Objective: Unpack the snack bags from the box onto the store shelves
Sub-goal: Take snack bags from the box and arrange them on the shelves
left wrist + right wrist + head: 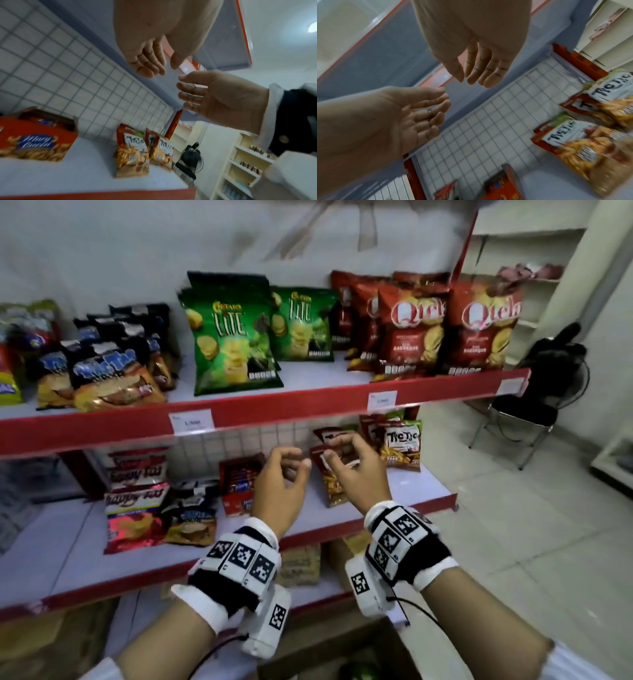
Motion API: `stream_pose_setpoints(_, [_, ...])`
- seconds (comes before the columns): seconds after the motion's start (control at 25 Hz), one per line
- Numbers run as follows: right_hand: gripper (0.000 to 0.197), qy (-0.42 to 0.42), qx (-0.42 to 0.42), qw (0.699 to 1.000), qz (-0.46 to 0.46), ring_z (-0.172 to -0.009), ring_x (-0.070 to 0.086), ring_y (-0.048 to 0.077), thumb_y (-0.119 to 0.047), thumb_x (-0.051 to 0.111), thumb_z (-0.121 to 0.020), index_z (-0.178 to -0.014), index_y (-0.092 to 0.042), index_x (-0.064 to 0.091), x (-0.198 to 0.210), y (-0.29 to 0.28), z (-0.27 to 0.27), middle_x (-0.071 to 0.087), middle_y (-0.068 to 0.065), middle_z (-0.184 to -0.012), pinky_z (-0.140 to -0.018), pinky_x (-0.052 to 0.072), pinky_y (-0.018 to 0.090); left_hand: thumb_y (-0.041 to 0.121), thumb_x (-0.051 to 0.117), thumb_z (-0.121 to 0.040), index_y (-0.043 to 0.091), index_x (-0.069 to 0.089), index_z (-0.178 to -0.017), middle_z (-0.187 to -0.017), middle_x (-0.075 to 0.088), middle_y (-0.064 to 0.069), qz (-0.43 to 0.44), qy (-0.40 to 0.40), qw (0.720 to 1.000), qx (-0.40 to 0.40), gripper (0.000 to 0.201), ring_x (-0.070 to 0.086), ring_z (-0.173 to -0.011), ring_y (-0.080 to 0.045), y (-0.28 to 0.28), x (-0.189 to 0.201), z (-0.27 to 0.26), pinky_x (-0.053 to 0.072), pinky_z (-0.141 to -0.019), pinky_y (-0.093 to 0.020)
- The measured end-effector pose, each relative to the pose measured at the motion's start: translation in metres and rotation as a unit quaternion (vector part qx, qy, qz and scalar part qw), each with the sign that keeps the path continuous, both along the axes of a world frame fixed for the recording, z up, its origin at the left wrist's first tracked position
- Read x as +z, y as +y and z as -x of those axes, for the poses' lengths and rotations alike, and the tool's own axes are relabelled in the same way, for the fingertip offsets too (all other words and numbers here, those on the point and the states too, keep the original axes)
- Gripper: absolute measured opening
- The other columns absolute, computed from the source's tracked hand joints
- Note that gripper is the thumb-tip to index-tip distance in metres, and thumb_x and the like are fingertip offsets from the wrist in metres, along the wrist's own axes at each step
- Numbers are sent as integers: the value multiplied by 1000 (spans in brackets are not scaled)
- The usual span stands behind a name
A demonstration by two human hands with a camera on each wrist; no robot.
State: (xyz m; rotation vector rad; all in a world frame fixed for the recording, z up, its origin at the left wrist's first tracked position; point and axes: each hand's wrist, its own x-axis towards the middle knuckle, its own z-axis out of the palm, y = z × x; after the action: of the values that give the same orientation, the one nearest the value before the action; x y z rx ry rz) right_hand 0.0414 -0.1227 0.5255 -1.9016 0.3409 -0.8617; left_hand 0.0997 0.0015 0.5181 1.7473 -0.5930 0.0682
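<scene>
Left hand [279, 484]: centre of the head view, in front of the middle shelf [342, 501]; fingers loosely curled, holding nothing; the left wrist view shows an empty palm.
Right hand [356, 470]: just right of it; fingers relaxed and slack; empty in the right wrist view.
Tic Tac bags [334, 474]: standing on the middle shelf just behind the right hand, right of centre; more stand further right; neither hand touches them as far as the wrist views show.
Box [346, 655]: bottom centre, below both wrists; open; something green shows inside.
Step, as I judge it: a bag set down; next, reach down to the box.
Doing it well: draw both hands straight back so the upright bags are not knocked; take the next bag by its top seam; stand it just left of the row, face outward.
</scene>
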Motion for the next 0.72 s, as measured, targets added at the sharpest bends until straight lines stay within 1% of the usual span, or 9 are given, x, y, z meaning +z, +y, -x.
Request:
stream_pose_setpoints(0.08, [12,51,22,998,-11,-73,59,14,-11,63,-88,-99,-8,61,-41,-8,5,61,-2,-78,-65,49,20,18,61,-91,18,50,-109,-78,54,9,-47,52,998,-10,21,53,-68,-4,-11,-42,5,40,-55,-11])
stream_pose_setpoints(0.16, [15,104,27,994,-23,-70,57,6,-11,65,-87,-101,-10,61,-86,-18,12,62,-3,-80,-65,46,14,15,62,-89,14,51,-113,-79,56,8,-92,97,991,0,26,54,-69,-5,-21,-87,8,40,-56,-12])
stream_pose_setpoints(0.2, [16,132,31,990,-30,-68,56,2,-10,65,-86,-102,-11,61,-108,-24,15,62,-3,-79,-66,46,15,14,63,-89,11,52,-113,-80,58,5,-111,119,987,7,27,56,-71,-9,-25,-109,10,43,-59,-14])
stream_pose_setpoints(0.28, [18,181,50,981,-53,-68,55,1,-9,65,-86,-103,-14,61,-149,-36,21,61,-5,-77,-65,45,16,9,62,-88,8,53,-115,-85,60,-1,-135,167,977,16,28,61,-82,-20,-33,-150,15,50,-74,-26])
stream_pose_setpoints(0.36, [20,222,62,971,-62,-68,55,1,-7,64,-86,-103,-14,60,-186,-46,26,60,-7,-75,-61,42,10,6,61,-88,7,51,-116,-87,61,-2,-153,195,969,23,29,60,-85,-22,-37,-186,20,48,-77,-28])
stream_pose_setpoints(0.48, [23,281,74,955,-60,-65,52,0,-8,64,-85,-105,-19,58,-251,-59,35,57,-11,-73,-63,42,17,7,60,-89,9,51,-113,-88,59,3,-186,228,955,24,25,57,-81,-16,-43,-249,24,39,-72,-19])
stream_pose_setpoints(0.56, [25,321,96,941,-53,-65,53,2,-10,62,-87,-108,-22,54,-302,-67,41,56,-11,-73,-67,43,22,10,60,-91,13,52,-108,-87,59,3,-205,253,945,30,19,54,-77,-11,-45,-297,25,39,-70,-17])
stream_pose_setpoints(0.64, [25,360,125,924,-38,-68,53,6,-12,61,-88,-111,-18,55,-358,-72,45,57,-9,-73,-70,43,23,11,61,-90,11,53,-110,-85,59,-1,-203,290,934,41,21,56,-80,-15,-45,-350,27,44,-75,-24])
stream_pose_setpoints(0.72, [27,402,151,903,-3,-72,54,12,-13,62,-87,-114,-13,57,-412,-74,45,60,0,-76,-70,41,23,7,61,-90,4,53,-115,-80,57,-3,-193,315,928,49,26,55,-85,-20,-39,-401,28,46,-84,-30])
